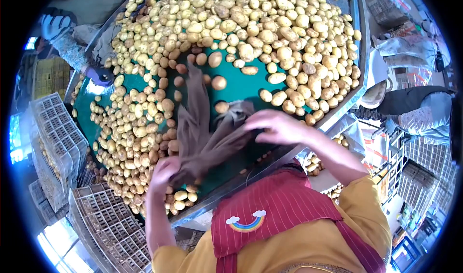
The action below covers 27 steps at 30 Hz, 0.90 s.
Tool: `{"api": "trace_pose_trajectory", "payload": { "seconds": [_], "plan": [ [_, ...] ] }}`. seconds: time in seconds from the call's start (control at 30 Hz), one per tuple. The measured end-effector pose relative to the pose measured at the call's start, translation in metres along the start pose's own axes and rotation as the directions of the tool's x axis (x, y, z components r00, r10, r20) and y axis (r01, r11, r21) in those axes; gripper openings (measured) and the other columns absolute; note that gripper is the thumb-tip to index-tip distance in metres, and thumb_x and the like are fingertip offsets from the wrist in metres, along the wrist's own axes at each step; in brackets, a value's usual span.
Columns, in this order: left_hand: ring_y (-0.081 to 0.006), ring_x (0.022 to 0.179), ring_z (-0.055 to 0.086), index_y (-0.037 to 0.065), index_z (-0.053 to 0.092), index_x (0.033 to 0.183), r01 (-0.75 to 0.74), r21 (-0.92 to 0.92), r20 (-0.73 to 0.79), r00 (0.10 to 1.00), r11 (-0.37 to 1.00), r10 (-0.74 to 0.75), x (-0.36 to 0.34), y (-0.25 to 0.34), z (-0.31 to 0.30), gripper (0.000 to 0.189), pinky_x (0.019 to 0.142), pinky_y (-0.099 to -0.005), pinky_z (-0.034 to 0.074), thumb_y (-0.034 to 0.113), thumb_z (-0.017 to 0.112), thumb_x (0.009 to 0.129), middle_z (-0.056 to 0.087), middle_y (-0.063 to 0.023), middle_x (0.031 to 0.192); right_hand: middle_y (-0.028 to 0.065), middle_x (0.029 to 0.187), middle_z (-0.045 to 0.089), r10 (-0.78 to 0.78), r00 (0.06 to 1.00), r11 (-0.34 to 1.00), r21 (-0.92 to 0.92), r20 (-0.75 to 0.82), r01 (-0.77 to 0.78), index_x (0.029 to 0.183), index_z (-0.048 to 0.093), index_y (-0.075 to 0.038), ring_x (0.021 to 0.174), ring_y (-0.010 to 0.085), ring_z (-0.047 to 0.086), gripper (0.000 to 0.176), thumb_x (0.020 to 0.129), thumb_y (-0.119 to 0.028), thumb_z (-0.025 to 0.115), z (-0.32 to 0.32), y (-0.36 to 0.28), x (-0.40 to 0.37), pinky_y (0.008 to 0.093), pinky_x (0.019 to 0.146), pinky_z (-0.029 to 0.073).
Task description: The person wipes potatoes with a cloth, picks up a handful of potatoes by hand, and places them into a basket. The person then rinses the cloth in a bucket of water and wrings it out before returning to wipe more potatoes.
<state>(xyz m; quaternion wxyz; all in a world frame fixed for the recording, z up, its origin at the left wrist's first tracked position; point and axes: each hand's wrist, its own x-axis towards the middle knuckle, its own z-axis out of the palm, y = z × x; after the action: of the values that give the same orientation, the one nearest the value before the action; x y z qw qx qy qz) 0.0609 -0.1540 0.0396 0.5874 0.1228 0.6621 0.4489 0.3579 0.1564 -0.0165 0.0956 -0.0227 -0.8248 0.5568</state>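
Observation:
A crumpled brown-grey cloth [200, 143] stretches between my hands over the green table surface [241, 87], blurred by motion. On its lower left side, my left hand [165, 171] is closed on the cloth. My right hand [275, 127] touches the cloth's upper right part; its fingers are blurred, and whether they grip it is unclear. Potatoes [137, 143] lie in a dense layer left of the cloth, and more are heaped beyond it. A few loose ones lie near the cloth's upper end.
A metal edge [345, 106] borders the table. Plastic crates [108, 225] stand at the lower left, with stacked crates [60, 133] farther back. A co-worker's gloved hand [100, 75] is at the table's left side. Other people stand at the right.

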Motion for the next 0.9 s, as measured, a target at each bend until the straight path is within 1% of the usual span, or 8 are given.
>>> {"api": "trace_pose_trajectory", "payload": {
  "seconds": [0.17, 0.27, 0.37, 0.53, 0.6, 0.7, 0.83, 0.9],
  "plan": [
    [-0.0192, 0.092, 0.067, 0.003, 0.071, 0.112, 0.186, 0.696, -0.052, 0.976, 0.693, -0.21, -0.043, 0.047, 0.001, 0.029, 0.081, -0.0341, 0.05, 0.024, 0.066, 0.093, 0.072, -0.0064, 0.099, 0.0123, 0.1, 0.066, 0.145, 0.932, 0.897, -0.354, -0.332, -0.266, 0.105, 0.071, -0.006, 0.099, 0.0325, 0.065, 0.027, 0.079, -0.009, 0.075, -0.057, 0.024, 0.019, 0.0411, 0.087, 0.055],
    [-0.029, 0.094, 0.067, 0.007, 0.069, 0.112, -0.065, 0.995, 0.091, 0.895, -0.073, 0.437, -0.001, 0.047, 0.017, 0.025, 0.083, -0.0385, 0.051, 0.023, 0.064, 0.093, 0.07, -0.0105, 0.103, 0.011, 0.101, 0.064, -0.064, 0.954, 0.837, -0.536, -0.295, -0.11, 0.099, 0.07, -0.006, 0.099, 0.0325, 0.064, 0.021, 0.078, -0.008, 0.071, -0.06, 0.036, 0.089, 0.0421, 0.087, 0.054],
    [-0.0363, 0.097, 0.065, 0.003, 0.065, 0.109, -0.237, 0.74, -0.116, 0.877, 0.63, 0.466, 0.088, 0.067, 0.045, 0.024, 0.082, -0.041, 0.053, 0.016, 0.07, 0.089, 0.066, -0.0166, 0.102, 0.0097, 0.104, 0.063, 0.019, 0.985, 0.559, -0.815, -0.172, -0.153, 0.097, 0.071, -0.012, 0.101, 0.03, 0.062, 0.016, 0.083, -0.014, 0.063, -0.052, 0.066, 0.151, 0.0408, 0.089, 0.051],
    [-0.0336, 0.11, 0.062, 0.009, 0.062, 0.117, -0.425, 0.783, 0.059, 0.777, 0.454, 0.627, 0.22, 0.113, 0.087, 0.029, 0.089, -0.0414, 0.052, 0.015, 0.066, 0.089, 0.063, -0.0128, 0.118, 0.0117, 0.114, 0.058, 0.281, 0.954, 0.447, -0.865, -0.104, -0.226, 0.1, 0.072, -0.015, 0.102, 0.0297, 0.065, 0.018, 0.092, -0.017, 0.056, -0.059, 0.088, 0.188, 0.0411, 0.087, 0.053],
    [-0.0328, 0.095, 0.066, 0.007, 0.063, 0.114, -0.572, 0.809, 0.192, 0.473, 0.134, 0.86, 0.288, 0.098, 0.087, 0.028, 0.083, -0.0446, 0.051, 0.015, 0.069, 0.088, 0.066, -0.0123, 0.108, 0.0131, 0.114, 0.057, 0.347, 0.933, 0.469, -0.844, -0.092, -0.258, 0.101, 0.072, -0.014, 0.1, 0.0304, 0.066, 0.018, 0.092, -0.016, 0.055, -0.06, 0.087, 0.184, 0.0419, 0.084, 0.055],
    [-0.0361, 0.092, 0.065, 0.004, 0.062, 0.104, -0.335, 0.886, 0.038, 0.74, 0.32, 0.671, 0.309, 0.119, 0.11, 0.026, 0.08, -0.0481, 0.05, 0.02, 0.072, 0.086, 0.067, -0.0148, 0.103, 0.0161, 0.114, 0.056, 0.52, 0.847, 0.461, -0.8, -0.107, -0.384, 0.106, 0.07, -0.014, 0.098, 0.0315, 0.068, 0.019, 0.092, -0.014, 0.057, -0.047, 0.069, 0.16, 0.0432, 0.08, 0.057],
    [-0.0391, 0.087, 0.062, 0.005, 0.058, 0.091, -0.229, 0.942, -0.051, 0.626, 0.247, 0.778, 0.315, 0.112, 0.132, 0.023, 0.076, -0.05, 0.05, 0.022, 0.072, 0.082, 0.064, -0.0165, 0.093, 0.0129, 0.1, 0.057, 0.385, 0.902, 0.799, -0.42, -0.192, -0.431, 0.1, 0.062, -0.01, 0.08, 0.0278, 0.065, 0.022, 0.08, -0.016, 0.068, -0.052, 0.084, 0.098, 0.0391, 0.071, 0.056],
    [-0.0375, 0.084, 0.061, 0.006, 0.059, 0.09, -0.373, 0.914, 0.074, 0.541, 0.161, 0.838, 0.332, 0.086, 0.127, 0.016, 0.076, -0.048, 0.051, 0.017, 0.069, 0.084, 0.063, -0.0171, 0.091, 0.0079, 0.088, 0.057, 0.727, 0.687, 0.524, 0.639, 0.008, -0.563, 0.092, 0.057, -0.007, 0.076, 0.0197, 0.06, 0.013, 0.08, -0.011, 0.061, -0.065, 0.066, 0.084, 0.0309, 0.066, 0.053]
  ]
}}
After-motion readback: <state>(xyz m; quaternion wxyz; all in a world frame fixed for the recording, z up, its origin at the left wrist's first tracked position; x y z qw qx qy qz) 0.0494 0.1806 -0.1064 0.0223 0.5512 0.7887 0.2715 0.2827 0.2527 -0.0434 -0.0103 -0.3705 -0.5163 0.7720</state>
